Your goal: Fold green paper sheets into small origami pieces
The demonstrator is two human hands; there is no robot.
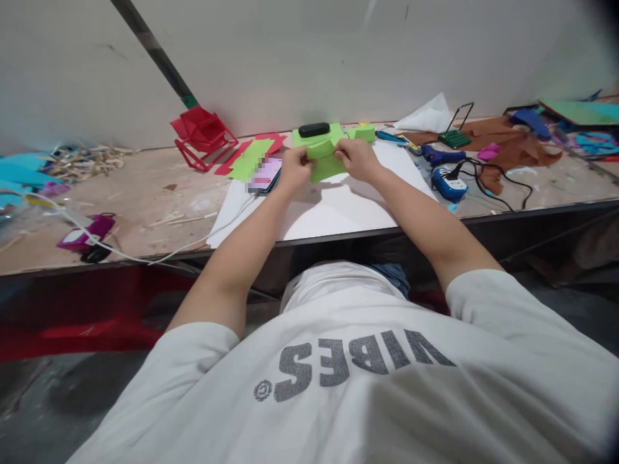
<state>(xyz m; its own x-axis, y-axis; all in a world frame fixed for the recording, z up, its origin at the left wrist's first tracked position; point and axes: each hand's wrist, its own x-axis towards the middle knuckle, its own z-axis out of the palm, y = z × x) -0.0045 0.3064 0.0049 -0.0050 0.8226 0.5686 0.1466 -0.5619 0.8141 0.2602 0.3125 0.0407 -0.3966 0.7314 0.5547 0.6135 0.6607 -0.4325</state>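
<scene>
Green paper (325, 173) is being held over a white sheet (333, 216), midway along the table (159, 183) and toward its far edge. One side is being pinched by the left hand (296, 169) and the other by the right hand (358, 161), thumbs and fingers closing on it; whether its lower part is touching the sheet cannot be told. A folding or shaping step seems to be being worked on, since the upper part appears to be bending between the fingers. For the next move, an even grip is probably being called for, with both sides being lined up before any crease is being pressed. Nearer the table's far edge, a black case (314, 130) is being supported by a green piece (300, 140).
</scene>
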